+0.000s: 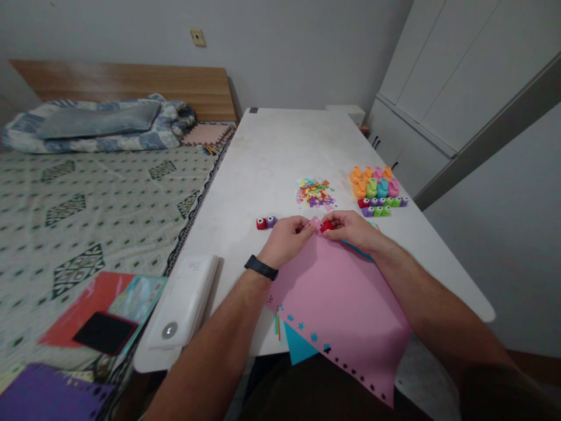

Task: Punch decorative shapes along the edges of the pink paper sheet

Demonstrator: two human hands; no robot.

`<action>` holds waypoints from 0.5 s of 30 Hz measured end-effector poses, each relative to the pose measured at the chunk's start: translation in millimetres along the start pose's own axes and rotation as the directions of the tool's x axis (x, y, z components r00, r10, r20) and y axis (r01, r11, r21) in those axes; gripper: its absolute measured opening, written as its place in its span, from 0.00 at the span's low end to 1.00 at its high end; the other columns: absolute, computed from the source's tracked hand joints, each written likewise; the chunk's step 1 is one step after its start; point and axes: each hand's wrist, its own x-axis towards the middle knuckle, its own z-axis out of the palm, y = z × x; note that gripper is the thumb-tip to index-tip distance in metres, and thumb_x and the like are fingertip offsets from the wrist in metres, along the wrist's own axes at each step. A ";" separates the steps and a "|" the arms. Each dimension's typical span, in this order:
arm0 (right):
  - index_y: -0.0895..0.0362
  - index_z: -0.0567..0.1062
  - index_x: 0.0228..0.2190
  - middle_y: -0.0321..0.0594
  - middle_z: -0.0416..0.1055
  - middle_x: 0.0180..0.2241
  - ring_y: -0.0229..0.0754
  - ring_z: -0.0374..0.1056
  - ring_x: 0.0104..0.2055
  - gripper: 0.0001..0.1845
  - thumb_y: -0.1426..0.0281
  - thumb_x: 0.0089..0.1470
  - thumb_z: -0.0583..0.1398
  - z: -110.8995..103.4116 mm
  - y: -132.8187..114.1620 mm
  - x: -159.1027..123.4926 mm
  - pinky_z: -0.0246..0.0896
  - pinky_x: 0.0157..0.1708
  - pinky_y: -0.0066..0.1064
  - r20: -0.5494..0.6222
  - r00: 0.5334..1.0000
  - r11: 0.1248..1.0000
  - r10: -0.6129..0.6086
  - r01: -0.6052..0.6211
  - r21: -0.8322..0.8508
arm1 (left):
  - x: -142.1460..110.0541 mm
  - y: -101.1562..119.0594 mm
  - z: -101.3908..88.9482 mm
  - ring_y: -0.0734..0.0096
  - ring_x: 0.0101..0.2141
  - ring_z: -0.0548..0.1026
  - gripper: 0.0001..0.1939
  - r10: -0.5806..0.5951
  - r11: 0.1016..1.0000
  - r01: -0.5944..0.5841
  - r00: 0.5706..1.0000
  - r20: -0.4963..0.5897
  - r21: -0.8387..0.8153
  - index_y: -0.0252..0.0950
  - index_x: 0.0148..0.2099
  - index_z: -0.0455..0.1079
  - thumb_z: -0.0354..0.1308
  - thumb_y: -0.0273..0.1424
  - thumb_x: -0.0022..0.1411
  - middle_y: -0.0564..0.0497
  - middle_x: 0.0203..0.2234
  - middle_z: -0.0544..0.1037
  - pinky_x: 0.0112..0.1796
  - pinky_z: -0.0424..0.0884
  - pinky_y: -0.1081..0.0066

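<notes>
A pink foam sheet lies across the near edge of the white table, with punched holes along its lower edge. My left hand pinches the sheet's far corner, fingers closed. My right hand is closed on a small red punch set at that same corner. A blue sheet peeks out under the pink one. A black band is on my left wrist.
A red and a purple punch sit left of my hands. A pile of coloured cut-outs and a group of several punches lie beyond. A white box rests at the table's left edge. A bed fills the left side.
</notes>
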 end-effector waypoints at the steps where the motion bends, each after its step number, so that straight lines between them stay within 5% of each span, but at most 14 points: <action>1: 0.57 0.78 0.35 0.35 0.74 0.30 0.36 0.66 0.31 0.17 0.67 0.41 0.72 0.3 -0.1 0.0 0.59 0.33 0.30 0.000 1.000 1.000 -0.001 0.001 -0.005 | 0.1 0.0 0.1 0.72 0.26 0.68 0.19 -0.002 1.000 0.002 1.000 0.002 -0.001 0.34 0.34 0.76 0.58 0.45 0.63 0.51 0.25 0.76 0.27 0.59 0.71; 15: 0.58 0.78 0.35 0.35 0.72 0.29 0.36 0.64 0.30 0.16 0.69 0.41 0.71 1.5 8.5 7.4 0.57 0.31 0.30 -0.027 1.000 0.999 0.003 -0.004 -0.042 | 2.2 -4.4 1.1 0.73 0.25 0.66 0.18 -0.023 0.999 0.023 1.000 0.001 0.048 0.34 0.34 0.75 0.58 0.45 0.64 0.52 0.23 0.73 0.26 0.57 0.72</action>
